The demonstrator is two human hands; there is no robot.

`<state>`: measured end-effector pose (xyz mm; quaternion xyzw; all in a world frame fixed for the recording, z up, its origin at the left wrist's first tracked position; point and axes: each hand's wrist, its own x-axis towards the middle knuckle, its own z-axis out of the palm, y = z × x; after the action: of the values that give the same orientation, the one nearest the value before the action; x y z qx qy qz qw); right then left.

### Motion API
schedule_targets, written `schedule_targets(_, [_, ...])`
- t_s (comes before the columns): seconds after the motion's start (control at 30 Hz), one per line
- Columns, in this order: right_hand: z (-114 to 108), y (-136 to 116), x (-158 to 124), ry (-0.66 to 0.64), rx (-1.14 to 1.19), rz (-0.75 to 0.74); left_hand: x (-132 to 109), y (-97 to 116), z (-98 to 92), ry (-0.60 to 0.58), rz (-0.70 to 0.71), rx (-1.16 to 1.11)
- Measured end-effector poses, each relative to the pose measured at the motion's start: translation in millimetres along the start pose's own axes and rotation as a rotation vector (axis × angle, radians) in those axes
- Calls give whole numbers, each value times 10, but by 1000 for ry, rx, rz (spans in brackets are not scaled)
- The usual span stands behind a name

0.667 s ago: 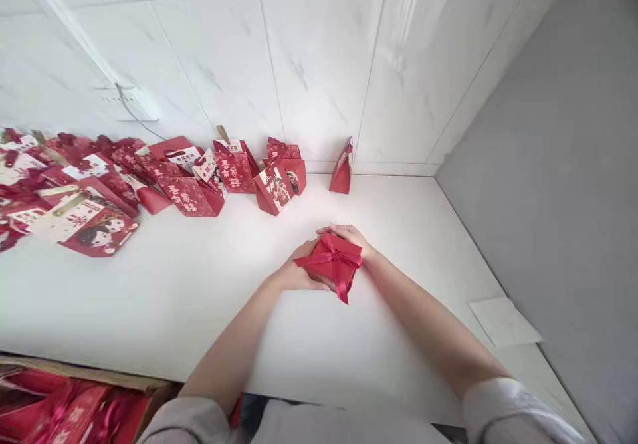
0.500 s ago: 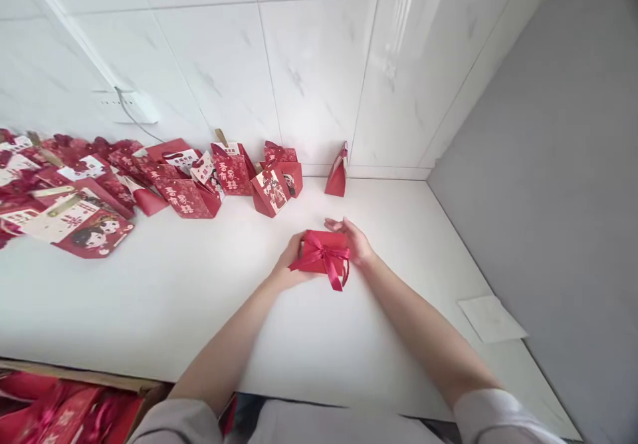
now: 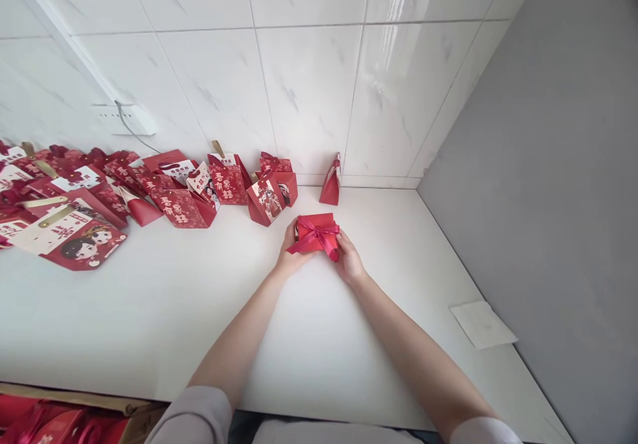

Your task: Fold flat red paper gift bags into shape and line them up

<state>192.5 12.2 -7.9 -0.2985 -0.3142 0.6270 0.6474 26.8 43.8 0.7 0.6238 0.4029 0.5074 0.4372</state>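
A small red gift box (image 3: 325,221) with a pink-red ribbon bow (image 3: 319,232) is held over the white tabletop. My left hand (image 3: 290,248) grips its left side, the fingers partly hidden behind it. Against the right side presses my right hand (image 3: 349,258), closed on the box. Just beyond stands a narrow red gift box (image 3: 330,181) near the wall. To its left, a red box with a printed couple (image 3: 266,198) stands in front of another red box.
Many red and cream gift boxes (image 3: 182,201) crowd the table's left back. A white paper (image 3: 483,324) lies at the right edge by a grey panel (image 3: 548,165). At the lower left, a cardboard carton (image 3: 90,397) holds red ribboned boxes. A cable hangs from a wall socket (image 3: 124,119).
My right hand, loosely spread beside the box before, has closed on its right side. Both hands and the box have moved slightly away and left in view; the camera has shifted too.
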Motion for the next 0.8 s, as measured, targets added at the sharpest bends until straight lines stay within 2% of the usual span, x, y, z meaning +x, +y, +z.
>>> schedule_targets(0.17, [75, 84, -24, -25, -148, -99, 76, 3, -109, -26, -58, -61])
schedule_targets(0.3, [84, 99, -55, -99, -269, -198, 67, -49, -260, -143, -142, -213])
schedule_targets(0.43, [38, 73, 6, -124, -212, -108, 92, -94, -365, -274, -145, -304])
schedule_targets(0.53, [7, 41, 67, -107, -101, -16, 127, -88, -401, -326, -189, -309])
schedule_targets(0.8, [-12, -29, 80, -48, 39, 123, 177, -56, -393, -224, -316, -212])
